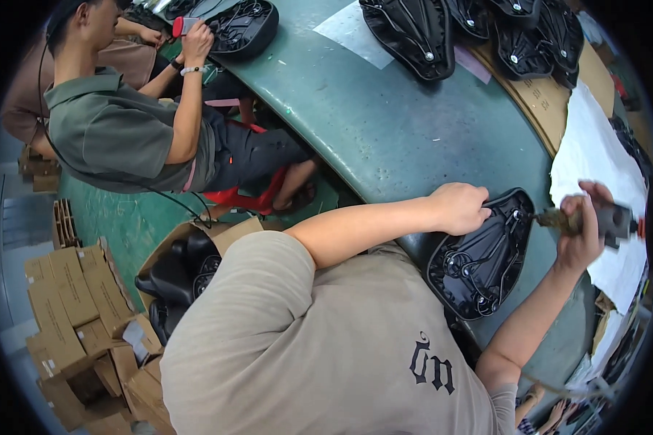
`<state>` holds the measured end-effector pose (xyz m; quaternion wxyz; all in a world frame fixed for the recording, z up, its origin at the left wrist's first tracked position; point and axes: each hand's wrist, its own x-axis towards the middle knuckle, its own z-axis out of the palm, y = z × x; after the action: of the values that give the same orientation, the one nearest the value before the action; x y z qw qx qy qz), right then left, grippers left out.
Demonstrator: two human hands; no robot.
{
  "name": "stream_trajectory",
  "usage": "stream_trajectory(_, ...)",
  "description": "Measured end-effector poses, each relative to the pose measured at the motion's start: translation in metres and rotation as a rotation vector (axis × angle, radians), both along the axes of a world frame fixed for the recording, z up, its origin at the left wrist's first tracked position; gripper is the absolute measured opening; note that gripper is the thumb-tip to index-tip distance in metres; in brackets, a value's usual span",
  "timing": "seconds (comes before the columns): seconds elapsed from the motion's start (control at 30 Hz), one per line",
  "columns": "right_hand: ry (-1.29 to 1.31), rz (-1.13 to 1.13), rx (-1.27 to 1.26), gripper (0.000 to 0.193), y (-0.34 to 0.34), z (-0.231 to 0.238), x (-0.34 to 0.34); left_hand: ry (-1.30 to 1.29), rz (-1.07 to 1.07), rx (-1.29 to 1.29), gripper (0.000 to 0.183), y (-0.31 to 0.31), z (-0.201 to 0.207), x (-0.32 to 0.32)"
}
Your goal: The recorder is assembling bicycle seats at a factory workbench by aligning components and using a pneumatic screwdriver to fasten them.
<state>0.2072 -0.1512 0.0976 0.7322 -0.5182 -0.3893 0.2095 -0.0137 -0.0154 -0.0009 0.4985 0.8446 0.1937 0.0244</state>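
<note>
A black bicycle saddle [479,254] lies upside down near the table's edge in front of me, its metal rails and pleated cover underside showing. My left hand [461,208] is closed at the saddle's upper left rim, the fingertips curled out of sight over its edge. To the right of the saddle, my right hand [582,226] grips a handheld power tool [617,223] with a grey body and a dark, worn front end. That front end points toward the saddle's right rim; whether they touch, I cannot tell. The right hand is slightly blurred.
More upturned saddles [413,36] lie across the green table [384,116], some on cardboard [537,109]. White sheeting [595,159] covers the right side. At left, a co-worker [116,123] sits holding a red tool [181,27]. Boxes [69,304] and a carton of saddles [178,279] stand left.
</note>
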Motion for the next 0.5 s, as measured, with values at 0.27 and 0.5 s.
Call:
stream_trajectory(0.27,-0.13,-0.044,0.296,0.039,-0.087,0.067,-0.059,0.042,0.274,0.213,0.058,0.011,0.03,-0.055)
stream_trajectory(0.5,0.028,-0.104,0.221,0.035,-0.085,0.059,-0.099,-0.537,-0.378,0.654,0.05,0.028,0.051,0.017)
